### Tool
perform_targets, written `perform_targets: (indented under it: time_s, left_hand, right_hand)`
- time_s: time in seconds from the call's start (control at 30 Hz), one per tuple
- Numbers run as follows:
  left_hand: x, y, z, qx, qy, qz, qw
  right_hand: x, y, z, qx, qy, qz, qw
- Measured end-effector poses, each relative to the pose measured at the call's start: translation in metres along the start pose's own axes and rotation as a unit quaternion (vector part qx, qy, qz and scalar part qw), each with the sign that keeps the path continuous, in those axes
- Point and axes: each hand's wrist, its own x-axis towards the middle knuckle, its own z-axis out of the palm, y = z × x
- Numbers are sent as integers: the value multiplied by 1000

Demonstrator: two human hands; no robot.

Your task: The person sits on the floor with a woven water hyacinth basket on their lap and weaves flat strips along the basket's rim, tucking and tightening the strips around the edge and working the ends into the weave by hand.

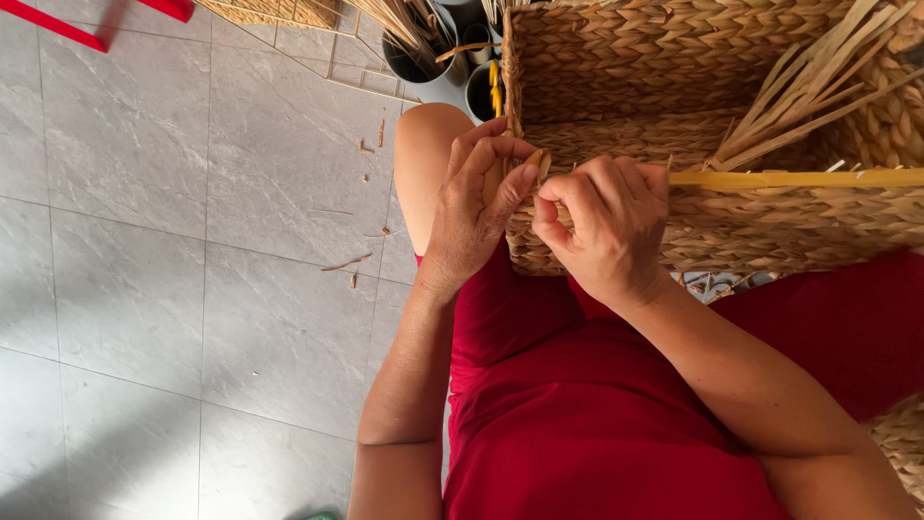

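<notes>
Basket [731,207]: a woven straw-coloured basket is seen lying on its side across the upper right of the frame, resting against a lap clothed in red [597,414].
Strand end [536,164]: a short pale fibre tip at the basket's left rim is pinched between the two hands, centre of the frame.
Left hand [472,197]: fingers are curled tightly, thumb pressed against the strand end at the rim.
Right hand [606,221]: closed into a near fist, fingertips gripping the same strand; the basket's lower wall is touched.
Yellow strip [799,178]: a flat band is laid along the basket rim, running to the right edge.
Loose stalks [808,87]: a bundle is seen inside the basket, upper right.
Floor [144,241]: grey tiles are strewn with fibre scraps, left.
Dark pots [423,48]: holding stalks, top centre.
</notes>
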Motion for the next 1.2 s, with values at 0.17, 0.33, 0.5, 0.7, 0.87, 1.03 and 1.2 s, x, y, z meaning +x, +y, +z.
perform_targets:
  time_s: [0.17, 0.33, 0.5, 0.7, 0.87, 1.03, 1.2]
  left_hand:
    - [0, 1, -8, -28, -21, 29, 999]
    - [5, 4, -23, -9, -82, 33, 996]
    - [16, 11, -21, 104, -97, 26, 989]
    - [17, 10, -20, 71, -91, 24, 993]
    - [21, -2, -22, 11, -140, 35, 989]
    - [22, -11, -16, -95, -156, 2, 983]
    - [19, -9, -11, -152, -135, -7, 979]
  right_hand:
    - [-9, 13, 1, 66, 2, -17, 998]
    - [-12, 23, -9, 100, -9, -13, 995]
    - [-8, 17, -12, 104, -9, -6, 995]
    - [-1, 9, -10, 66, -2, -5, 998]
    - [-1, 3, -9, 45, 7, -1, 999]
    - [-4, 1, -1, 18, 16, 2, 1000]
    - [-5, 9, 0, 57, 25, -8, 998]
